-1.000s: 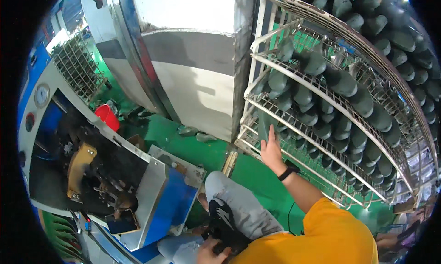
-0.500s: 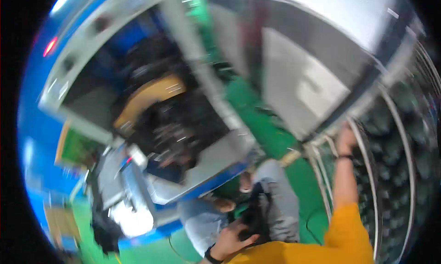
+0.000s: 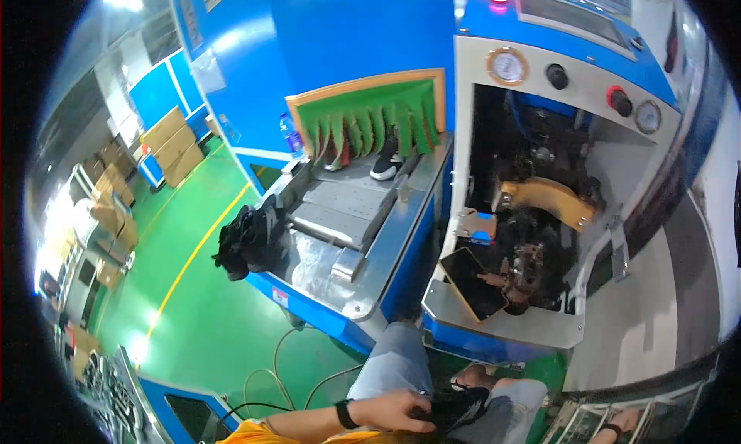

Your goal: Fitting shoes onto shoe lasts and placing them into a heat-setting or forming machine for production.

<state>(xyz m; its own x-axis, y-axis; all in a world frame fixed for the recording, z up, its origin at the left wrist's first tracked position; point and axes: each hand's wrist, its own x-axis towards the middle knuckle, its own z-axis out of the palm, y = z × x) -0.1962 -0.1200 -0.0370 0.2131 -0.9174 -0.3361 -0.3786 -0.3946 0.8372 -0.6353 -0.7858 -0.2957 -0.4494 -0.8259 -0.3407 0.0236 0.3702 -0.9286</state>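
My left hand (image 3: 395, 410), with a dark band at the wrist, lies across my lap with its fingers curled over a black shoe (image 3: 461, 408). The shoe rests between my thighs, partly hidden by the hand. At the lower right edge, my right hand (image 3: 627, 419) is at a metal rack (image 3: 656, 410) of thin bars. Its fingers are too small and partly cut off, so what they hold cannot be made out. Ahead stands a blue and white machine (image 3: 505, 332) with gauges, knobs and a curved tan pad (image 3: 549, 198) inside. A dark flat tablet-like panel (image 3: 472, 283) leans on its ledge.
Left of the machine, a conveyor (image 3: 340, 212) runs from a green fringed curtain (image 3: 370, 116). A black-and-white shoe (image 3: 387, 164) stands beneath the fringe, and black shoes (image 3: 251, 239) sit at the near corner. Cables (image 3: 282, 367) loop on the green floor; cartons (image 3: 174, 147) stand farther left.
The view has swung left and levelled, bringing the conveyor and curtain into clear sight and shifting the machine rightward. My left hand stays at the black shoe; my right hand stays by the rack.
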